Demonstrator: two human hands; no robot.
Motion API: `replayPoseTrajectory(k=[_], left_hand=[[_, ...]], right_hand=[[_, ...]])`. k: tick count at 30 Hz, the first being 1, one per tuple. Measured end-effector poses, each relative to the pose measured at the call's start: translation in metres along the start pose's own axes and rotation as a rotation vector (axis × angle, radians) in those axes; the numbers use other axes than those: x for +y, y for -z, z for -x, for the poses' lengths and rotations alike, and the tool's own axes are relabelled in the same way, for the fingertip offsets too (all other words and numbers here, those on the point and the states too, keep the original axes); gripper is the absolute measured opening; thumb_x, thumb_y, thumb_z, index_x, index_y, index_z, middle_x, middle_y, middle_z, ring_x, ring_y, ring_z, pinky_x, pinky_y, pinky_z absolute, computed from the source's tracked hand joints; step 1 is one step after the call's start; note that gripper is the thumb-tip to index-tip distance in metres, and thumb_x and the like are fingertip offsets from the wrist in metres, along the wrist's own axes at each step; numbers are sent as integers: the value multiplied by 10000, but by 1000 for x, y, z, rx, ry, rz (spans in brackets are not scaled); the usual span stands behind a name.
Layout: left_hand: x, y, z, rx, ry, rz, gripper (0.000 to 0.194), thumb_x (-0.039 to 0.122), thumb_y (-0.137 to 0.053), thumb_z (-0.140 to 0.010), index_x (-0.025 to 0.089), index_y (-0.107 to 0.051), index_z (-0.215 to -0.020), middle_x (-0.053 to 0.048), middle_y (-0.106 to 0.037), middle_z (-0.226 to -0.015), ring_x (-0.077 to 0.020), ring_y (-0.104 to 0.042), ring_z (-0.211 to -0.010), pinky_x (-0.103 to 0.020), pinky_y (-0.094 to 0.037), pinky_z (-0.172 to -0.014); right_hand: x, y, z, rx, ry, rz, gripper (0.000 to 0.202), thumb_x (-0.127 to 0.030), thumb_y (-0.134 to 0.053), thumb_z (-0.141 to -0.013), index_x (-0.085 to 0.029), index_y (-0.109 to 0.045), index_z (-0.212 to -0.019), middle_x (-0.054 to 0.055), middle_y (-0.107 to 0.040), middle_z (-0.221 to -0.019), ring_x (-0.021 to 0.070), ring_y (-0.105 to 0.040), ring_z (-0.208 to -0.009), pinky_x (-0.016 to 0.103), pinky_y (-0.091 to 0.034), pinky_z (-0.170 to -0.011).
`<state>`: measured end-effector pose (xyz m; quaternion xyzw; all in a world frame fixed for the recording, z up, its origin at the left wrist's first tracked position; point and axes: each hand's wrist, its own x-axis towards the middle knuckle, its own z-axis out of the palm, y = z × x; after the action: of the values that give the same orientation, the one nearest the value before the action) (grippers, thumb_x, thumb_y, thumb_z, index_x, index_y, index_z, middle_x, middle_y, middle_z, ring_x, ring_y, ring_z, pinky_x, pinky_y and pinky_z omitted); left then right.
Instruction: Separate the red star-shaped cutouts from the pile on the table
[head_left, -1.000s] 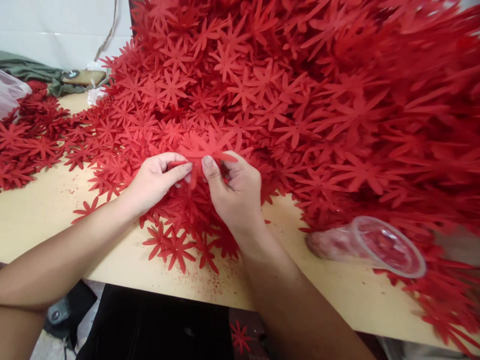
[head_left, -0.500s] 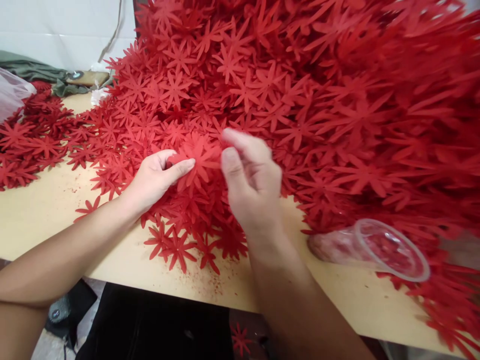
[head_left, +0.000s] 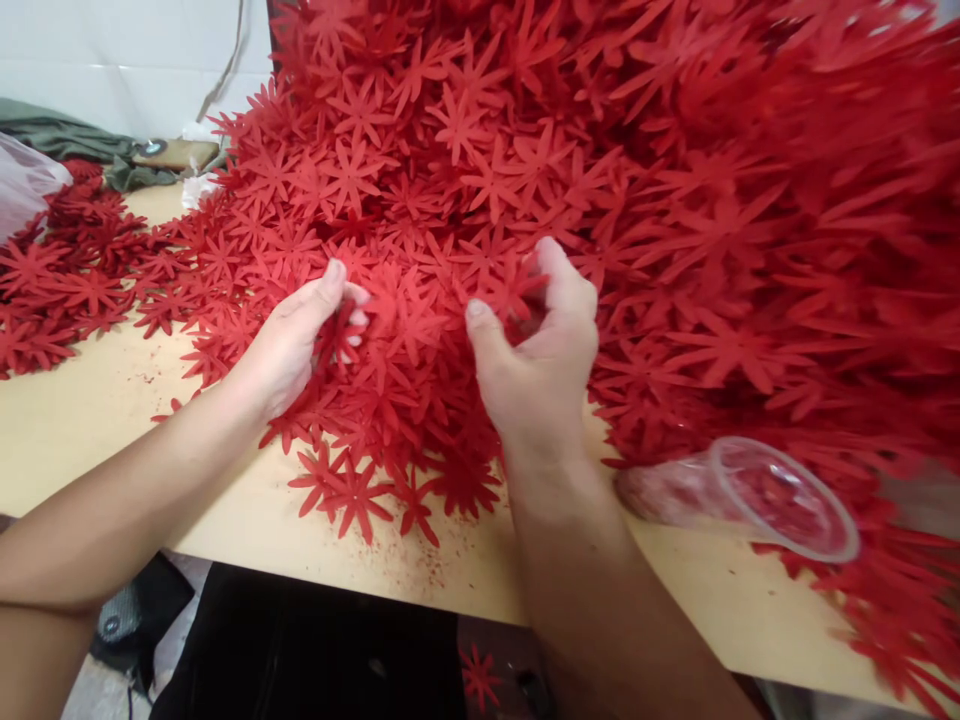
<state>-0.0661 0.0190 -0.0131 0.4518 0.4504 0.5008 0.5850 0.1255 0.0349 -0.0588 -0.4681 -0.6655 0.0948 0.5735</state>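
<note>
A large heap of red flower-shaped cutouts [head_left: 405, 320] with long narrow petals lies under and between both hands. My left hand [head_left: 289, 335] is at the near left of the heap, its thumb raised and apart from the fingers. Red petals partly cover those fingertips, and no piece is gripped there. On the other side, my right hand [head_left: 536, 350] curves around the pile with thumb and fingers spread wide. A red cutout [head_left: 514, 290] shows in the gap between them, not pinched.
A clear plastic cup [head_left: 784, 500] lies on its side at the right, with red bits inside. Loose cutouts [head_left: 364, 495] rest near the front edge of the pale table [head_left: 90, 430]. Green cloth [head_left: 60, 130] and a plastic bag [head_left: 26, 185] are at the back left.
Both hands have let go of the red cutout that was between them. My right hand has moved right and spread; my left thumb has lifted away from its fingers.
</note>
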Motion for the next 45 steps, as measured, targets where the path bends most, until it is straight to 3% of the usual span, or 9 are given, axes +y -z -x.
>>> replayPoseTrajectory(k=[3, 7, 12, 18, 22, 30, 35, 39, 45], left_hand=[[5, 1, 1, -8, 81, 82, 214, 278, -637, -778, 139, -617, -938, -10, -657, -820, -81, -638, -681, -213, -502, -665], [3, 4, 0, -54, 104, 124, 326, 34, -608, -701, 129, -630, -1012, -19, -709, -859, -80, -661, -712, -209, -521, -718], [-1, 5, -3, -47, 27, 23, 131, 216, -690, -737, 126, -644, -820, -3, -677, -637, -77, -584, -499, -195, -463, -506], [-4, -2, 0, -30, -22, -102, 358, 399, -770, -652, 150, -517, -601, 65, -486, -410, -30, -405, -360, -169, -298, -389], [-8, -4, 3, -65, -17, -52, 367, 428, -768, -643, 147, -533, -621, 66, -501, -467, -22, -412, -407, -159, -319, -423], [-7, -6, 8, -344, -32, -48, 264, 352, -761, -670, 136, -641, -762, 1, -667, -677, -102, -623, -680, -218, -492, -686], [-7, -4, 4, -229, -2, -55, 260, 327, -752, -682, 123, -619, -774, 0, -677, -630, -85, -613, -553, -202, -487, -584], [-6, -1, 0, -95, 21, -43, 277, 299, -750, -682, 143, -547, -789, 38, -624, -522, -42, -466, -358, -164, -332, -382], [-3, -4, 0, -43, 12, -67, 135, 214, -623, -748, 172, -497, -724, 75, -509, -421, -25, -344, -331, -153, -189, -355]], right_hand=[[-17, -5, 5, 64, 53, 118, 540, -422, -588, -805, -261, -449, -1302, 131, -434, -1352, 337, -351, -1319, 598, -293, -1041], [-42, -12, 10, 59, 129, 178, 378, -391, -538, -842, -265, -547, -1198, 116, -520, -1263, 305, -438, -1246, 577, -304, -1045], [-46, -11, 10, 69, 131, 171, 241, -358, -516, -860, -256, -622, -1051, 99, -611, -1112, 253, -536, -1118, 506, -374, -1012], [-55, -19, 15, -88, 114, -11, 289, -425, -577, -822, -237, -610, -1039, 73, -651, -1045, 210, -578, -1031, 426, -443, -937], [-54, -25, 18, -165, 32, -155, 251, -395, -606, -804, -215, -606, -978, 53, -676, -957, 183, -617, -917, 385, -483, -866], [-43, -23, 13, 20, -186, -258, 171, -377, -545, -851, -216, -579, -803, -8, -620, -712, 120, -578, -656, 293, -488, -643], [-42, -18, 8, 64, -151, -181, 247, -413, -495, -878, -212, -530, -738, -24, -525, -627, 96, -488, -574, 265, -421, -562], [-31, -15, 3, 149, -165, -174, 302, -429, -448, -896, -227, -454, -673, -26, -471, -602, 99, -455, -554, 274, -395, -562], [-36, -14, 1, 136, -309, -246, 364, -369, -502, -855, -221, -342, -563, -46, -328, -528, 88, -316, -495, 266, -297, -485]])
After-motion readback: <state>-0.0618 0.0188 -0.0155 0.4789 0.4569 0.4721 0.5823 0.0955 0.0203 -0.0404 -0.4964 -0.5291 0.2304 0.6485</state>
